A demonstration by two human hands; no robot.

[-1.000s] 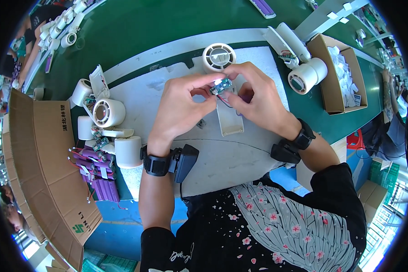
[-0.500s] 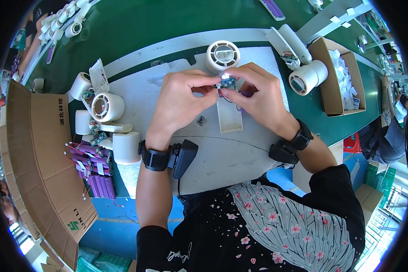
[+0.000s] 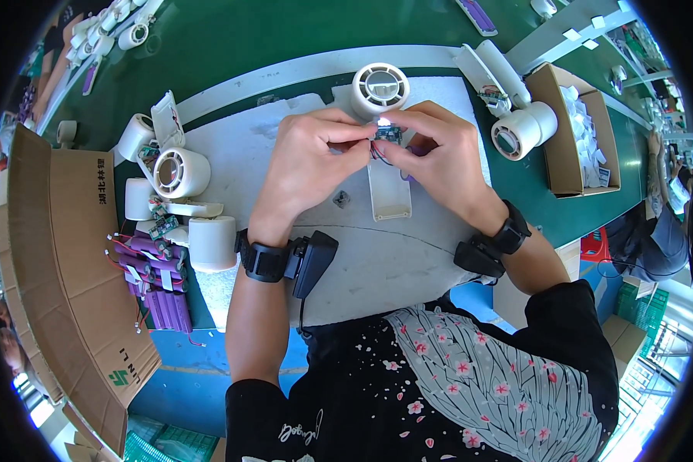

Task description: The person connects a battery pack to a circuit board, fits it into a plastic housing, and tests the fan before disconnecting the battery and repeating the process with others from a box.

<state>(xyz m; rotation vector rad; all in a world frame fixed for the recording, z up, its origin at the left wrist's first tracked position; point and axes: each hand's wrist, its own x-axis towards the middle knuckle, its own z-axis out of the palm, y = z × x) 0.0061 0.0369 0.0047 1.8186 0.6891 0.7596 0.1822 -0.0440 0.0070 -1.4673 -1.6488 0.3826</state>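
Between both sets of fingertips is a small green circuit board (image 3: 389, 134) with a bright white light at its upper edge and thin wires below it. My left hand (image 3: 313, 164) pinches its left side; my right hand (image 3: 441, 154) pinches its right side. Under the hands lies a white fan housing, its round grilled head (image 3: 380, 89) just beyond the fingers and its open handle shell (image 3: 391, 199) stretching toward me. Something purple shows partly behind my right fingers. A small dark piece (image 3: 341, 199) rests on the grey foam mat (image 3: 346, 269).
At left stand several white fan housings (image 3: 182, 172), purple battery packs (image 3: 165, 308) with wires, and a large cardboard box (image 3: 77, 254). Another opened fan (image 3: 516, 135) lies at right beside a carton (image 3: 556, 131) of white slips. A pale rail (image 3: 285, 73) crosses behind the mat.
The view has shifted slightly. Both hands stay on the circuit board, with only small finger movements; the light remains lit.
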